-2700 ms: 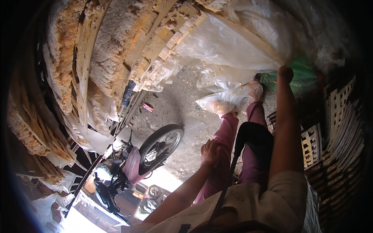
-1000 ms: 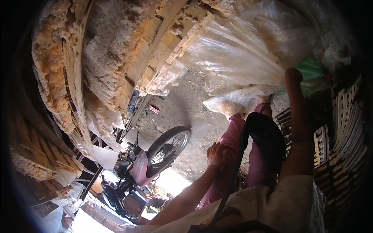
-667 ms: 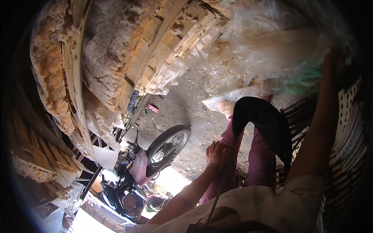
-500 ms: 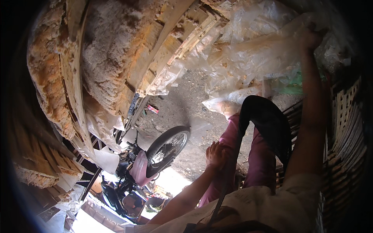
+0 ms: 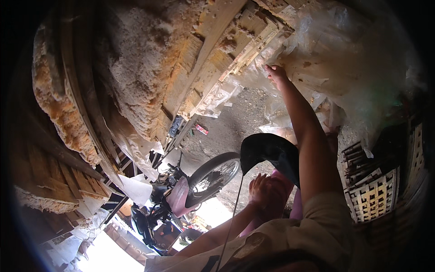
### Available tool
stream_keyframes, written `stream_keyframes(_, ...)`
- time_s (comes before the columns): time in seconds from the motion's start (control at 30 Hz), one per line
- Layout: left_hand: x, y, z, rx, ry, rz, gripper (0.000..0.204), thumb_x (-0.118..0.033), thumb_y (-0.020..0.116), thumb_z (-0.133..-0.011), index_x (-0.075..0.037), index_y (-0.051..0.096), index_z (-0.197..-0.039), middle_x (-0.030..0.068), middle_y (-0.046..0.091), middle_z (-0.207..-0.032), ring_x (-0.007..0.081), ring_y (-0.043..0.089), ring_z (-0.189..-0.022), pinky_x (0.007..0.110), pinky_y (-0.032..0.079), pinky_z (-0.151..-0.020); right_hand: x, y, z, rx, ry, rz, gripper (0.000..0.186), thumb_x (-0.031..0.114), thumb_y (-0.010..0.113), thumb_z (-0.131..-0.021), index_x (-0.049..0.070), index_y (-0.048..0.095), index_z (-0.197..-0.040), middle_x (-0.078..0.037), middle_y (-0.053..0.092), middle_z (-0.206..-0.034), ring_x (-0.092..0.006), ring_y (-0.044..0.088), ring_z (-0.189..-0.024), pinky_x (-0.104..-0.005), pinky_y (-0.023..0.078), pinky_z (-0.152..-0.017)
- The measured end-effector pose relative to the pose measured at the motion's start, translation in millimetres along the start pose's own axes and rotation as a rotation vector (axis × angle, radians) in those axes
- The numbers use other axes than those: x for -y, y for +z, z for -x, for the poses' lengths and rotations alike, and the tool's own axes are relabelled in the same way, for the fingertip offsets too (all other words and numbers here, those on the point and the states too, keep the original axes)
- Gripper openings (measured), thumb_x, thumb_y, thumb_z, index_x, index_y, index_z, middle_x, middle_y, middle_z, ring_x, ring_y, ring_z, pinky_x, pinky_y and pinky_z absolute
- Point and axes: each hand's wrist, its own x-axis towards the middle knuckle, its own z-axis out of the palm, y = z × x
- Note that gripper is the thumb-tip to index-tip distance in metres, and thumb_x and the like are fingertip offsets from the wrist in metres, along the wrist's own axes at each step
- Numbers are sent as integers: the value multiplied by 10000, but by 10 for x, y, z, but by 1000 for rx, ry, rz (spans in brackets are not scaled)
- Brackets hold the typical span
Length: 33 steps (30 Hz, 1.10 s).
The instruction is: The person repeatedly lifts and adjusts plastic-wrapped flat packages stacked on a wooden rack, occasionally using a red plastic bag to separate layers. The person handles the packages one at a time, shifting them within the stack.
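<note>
My right arm stretches forward, and my right hand (image 5: 276, 76) is closed at the edge of a cloudy clear plastic sheet (image 5: 344, 68). The sheet spreads to the right of the hand, crumpled and partly smeared by motion. My left hand (image 5: 259, 187) lies on my bent knee in pink trousers (image 5: 277, 192), its fingers laid out and holding nothing. Between my arms a black curved brim-like piece (image 5: 272, 152) with a thin cord hangs in view, covering part of my legs.
A wooden rack (image 5: 213, 59) with thick crusty pale-orange material (image 5: 140, 77) stands at the left. A motorcycle (image 5: 181, 190) is parked below it. Woven slatted baskets (image 5: 372, 197) stand at the right. A small red packet (image 5: 202, 129) lies on the dirt ground (image 5: 235, 113).
My right hand has swept from the far right to the left, near the rack's end, and the plastic sheet has shifted. The view has turned slightly; my left hand stays on the knee.
</note>
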Motion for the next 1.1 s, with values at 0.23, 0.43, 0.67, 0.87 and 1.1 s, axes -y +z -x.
stream_keyframes(0.23, 72, -27, -33, -45, 60, 73, 369, -238, 487, -802, -93, 496, -1141, 110, 476, -1204, 314, 336, -1220, 446, 219, -1011, 3, 5, 120, -124, -354, 291, 196, 228, 615, -809, 40, 558, -795, -15, 588, -744, -120, 548, -643, -286, 457, -587)
stream_keyframes(0.43, 73, 101, 110, -79, 96, 37, 358, -256, 482, -793, -93, 515, -1109, 117, 475, -1202, 299, 340, -1220, 463, 225, -996, 475, -661, 840, -117, -475, 170, 228, 208, 584, -796, -13, 534, -764, -134, 611, -690, -201, 593, -614, -309, 452, -615)
stream_keyframes(0.67, -72, 176, 192, -64, 56, 4, 310, -260, 488, -789, -103, 537, -1051, 110, 466, -1215, 289, 324, -1231, 457, 202, -1015, 920, -804, 1247, -143, -598, 618, 251, 233, 577, -773, -4, 502, -738, -166, 605, -726, -327, 574, -670, -372, 435, -616)
stream_keyframes(0.87, -163, 115, 208, -15, 86, -65, 390, -266, 518, -794, -40, 519, -1112, 169, 450, -1221, 301, 371, -1195, 422, 221, -1014, 744, -1093, 957, -301, -560, 296, 225, 212, 575, -789, -5, 532, -751, -126, 607, -695, -200, 609, -669, -304, 458, -615)
stream_keyframes(1.1, -94, 117, -729, -103, 34, 443, 301, -134, 496, -842, 1, 508, -1110, 160, 532, -1128, 282, 514, -1059, 343, 413, -872, 1002, -1321, 1048, -275, -344, -237, 168, 218, 595, -809, 52, 586, -788, -16, 582, -747, -99, 525, -648, -233, 401, -568)
